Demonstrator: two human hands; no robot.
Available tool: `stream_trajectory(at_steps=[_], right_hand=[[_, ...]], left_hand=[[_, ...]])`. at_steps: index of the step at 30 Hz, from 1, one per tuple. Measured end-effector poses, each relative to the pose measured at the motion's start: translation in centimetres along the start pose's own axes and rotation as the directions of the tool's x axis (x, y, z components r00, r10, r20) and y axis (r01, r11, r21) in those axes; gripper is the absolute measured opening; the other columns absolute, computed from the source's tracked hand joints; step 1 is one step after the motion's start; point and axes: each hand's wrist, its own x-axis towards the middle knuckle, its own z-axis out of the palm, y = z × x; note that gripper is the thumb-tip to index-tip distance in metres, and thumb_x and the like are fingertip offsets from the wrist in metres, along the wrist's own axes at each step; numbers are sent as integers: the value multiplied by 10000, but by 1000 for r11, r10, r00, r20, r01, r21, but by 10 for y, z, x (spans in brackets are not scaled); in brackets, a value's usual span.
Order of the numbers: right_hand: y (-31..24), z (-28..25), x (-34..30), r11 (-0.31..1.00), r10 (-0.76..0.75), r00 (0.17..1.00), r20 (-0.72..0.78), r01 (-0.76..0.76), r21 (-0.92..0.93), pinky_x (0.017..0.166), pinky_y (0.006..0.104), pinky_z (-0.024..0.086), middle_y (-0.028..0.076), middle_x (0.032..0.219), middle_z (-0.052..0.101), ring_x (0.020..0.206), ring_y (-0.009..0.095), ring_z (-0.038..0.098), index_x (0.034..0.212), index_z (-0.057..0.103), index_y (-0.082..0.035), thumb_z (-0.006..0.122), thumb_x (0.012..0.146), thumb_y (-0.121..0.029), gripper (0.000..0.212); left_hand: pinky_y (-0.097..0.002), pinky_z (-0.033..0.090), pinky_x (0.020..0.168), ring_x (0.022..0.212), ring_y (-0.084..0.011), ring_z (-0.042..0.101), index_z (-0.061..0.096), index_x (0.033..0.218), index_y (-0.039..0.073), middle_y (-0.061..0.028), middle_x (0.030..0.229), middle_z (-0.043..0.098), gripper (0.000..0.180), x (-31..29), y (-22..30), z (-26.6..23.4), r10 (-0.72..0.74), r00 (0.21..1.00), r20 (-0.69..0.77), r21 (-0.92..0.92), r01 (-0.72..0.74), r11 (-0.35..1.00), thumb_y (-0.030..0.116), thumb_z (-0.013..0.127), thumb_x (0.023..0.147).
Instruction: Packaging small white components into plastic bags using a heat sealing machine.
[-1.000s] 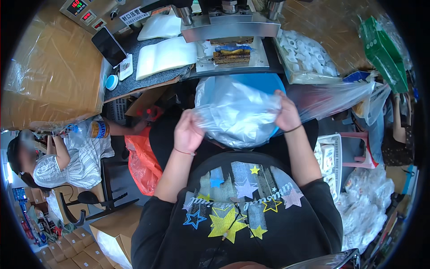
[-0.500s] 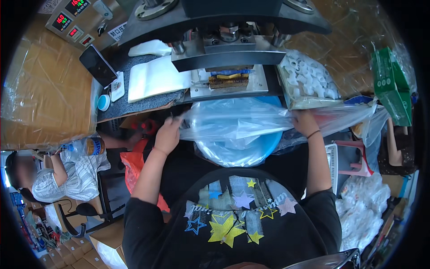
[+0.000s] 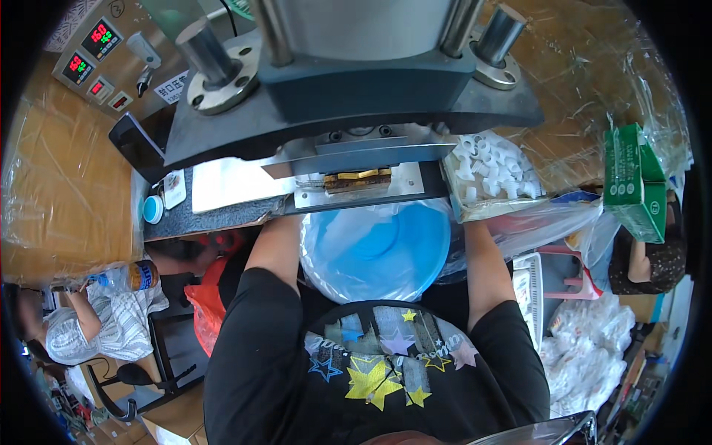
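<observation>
- Left grip and right grip hidden at the counter (image 3: pixel 176 223); we cannot tell opening or hold.
- Between our arms (image 3: pixel 487 274): blue tub (image 3: pixel 439 256), clear film (image 3: pixel 326 256).

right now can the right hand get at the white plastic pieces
Probably not: the right forearm runs beneath the container holding the pieces, so its edge likely blocks the hidden hand.

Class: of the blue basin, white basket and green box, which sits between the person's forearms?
The round blue basin, between the left forearm and right forearm; the white basket and green box both lie to the right of the right forearm.
</observation>
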Motion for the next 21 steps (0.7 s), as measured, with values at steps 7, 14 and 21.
stream_trajectory(at_steps=[7,14,21], right_hand=[[3,4,-36,921,-353,693,629,139,365,847,435,528,193,1049,714,973,306,691,1089,721,-55,629,771,-367,455],[-75,-6,-146,912,-361,771,525,176,369,836,457,545,211,991,719,958,356,697,928,756,-49,613,787,-453,452],[-114,97,-131,929,-161,954,255,59,366,949,413,515,154,1305,633,1201,298,611,1260,656,-133,469,917,-408,477]], left_hand=[[-467,467,1018,1151,-393,604,603,1287,84,-201,1215,651,600,-93,-37,27,-98,911,400,10,103,995,449,698,820],[-540,314,1072,1368,-324,421,486,1453,182,-158,1446,501,852,-196,105,22,-252,796,551,303,90,949,665,620,763],[-532,327,1105,1371,-318,434,487,1455,230,-92,1486,492,742,-149,78,107,-450,857,251,204,407,890,627,567,833]])
